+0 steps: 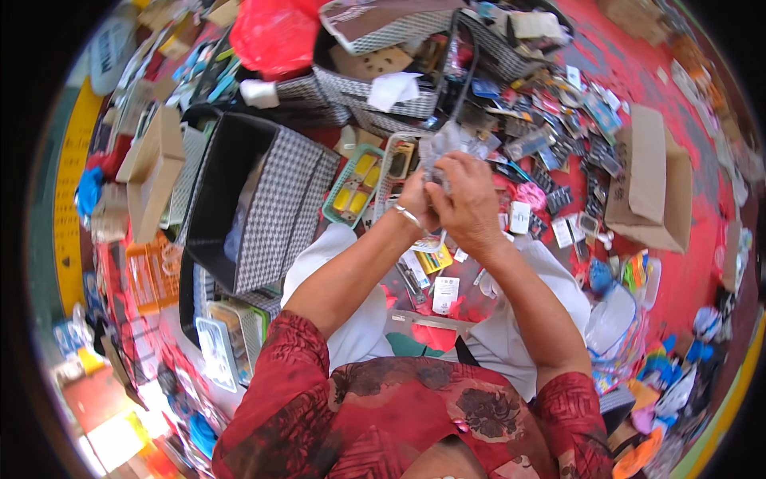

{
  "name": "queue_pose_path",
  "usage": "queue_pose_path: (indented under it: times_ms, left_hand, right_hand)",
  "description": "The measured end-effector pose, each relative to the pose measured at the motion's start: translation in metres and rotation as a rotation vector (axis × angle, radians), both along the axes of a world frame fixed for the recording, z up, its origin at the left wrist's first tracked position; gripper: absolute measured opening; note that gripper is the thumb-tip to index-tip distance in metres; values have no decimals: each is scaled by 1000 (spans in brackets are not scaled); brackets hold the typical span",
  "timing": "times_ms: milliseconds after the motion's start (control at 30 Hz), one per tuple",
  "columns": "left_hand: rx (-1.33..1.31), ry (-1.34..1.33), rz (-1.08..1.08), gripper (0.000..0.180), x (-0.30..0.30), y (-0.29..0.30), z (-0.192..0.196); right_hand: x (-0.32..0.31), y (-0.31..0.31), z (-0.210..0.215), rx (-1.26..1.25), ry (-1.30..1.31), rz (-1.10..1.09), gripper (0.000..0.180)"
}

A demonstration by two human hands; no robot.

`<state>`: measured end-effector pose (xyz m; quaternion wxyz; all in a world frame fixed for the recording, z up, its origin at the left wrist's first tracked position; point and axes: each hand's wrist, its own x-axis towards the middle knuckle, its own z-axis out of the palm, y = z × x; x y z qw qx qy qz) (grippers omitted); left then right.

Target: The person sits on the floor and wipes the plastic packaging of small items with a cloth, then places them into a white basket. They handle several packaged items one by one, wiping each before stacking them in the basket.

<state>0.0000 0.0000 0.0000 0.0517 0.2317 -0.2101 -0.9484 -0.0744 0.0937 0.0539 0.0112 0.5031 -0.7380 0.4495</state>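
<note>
Gripping a clear packet (452, 140), both hands hover over the green basket (336, 195) of yellow packs (357, 185).

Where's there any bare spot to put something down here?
Bare red cloth shows right of the cardboard box, and more at the top right corner. Around both hands, small packets crowd the cloth.

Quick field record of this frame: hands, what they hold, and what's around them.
left hand: closed on the bundle, silver bracelet at the wrist
right hand: closed on the same bundle
held item: clear crinkled plastic packet bundle, raised above the lap
left of hands: black-and-white houndstooth fabric box, green plastic basket
right: open brown cardboard box
surface: red mat strewn with small packaged goods
</note>
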Motion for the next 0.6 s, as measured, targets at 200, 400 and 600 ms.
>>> queue_pose_path:
  times_ms: [200,400,600]
  left_hand:
    - [-84,-95,-150,51,-7,18,42]
    - [-132,-52,-231,57,-6,6,39]
    - [-50,-143,-23,58,-10,10,33]
  right_hand:
    - [-37,0,-6,-7,119,-336,11]
    - [-85,13,12,49,-361,-631,21]
    - [-31,4,17,103,-55,-116,18]
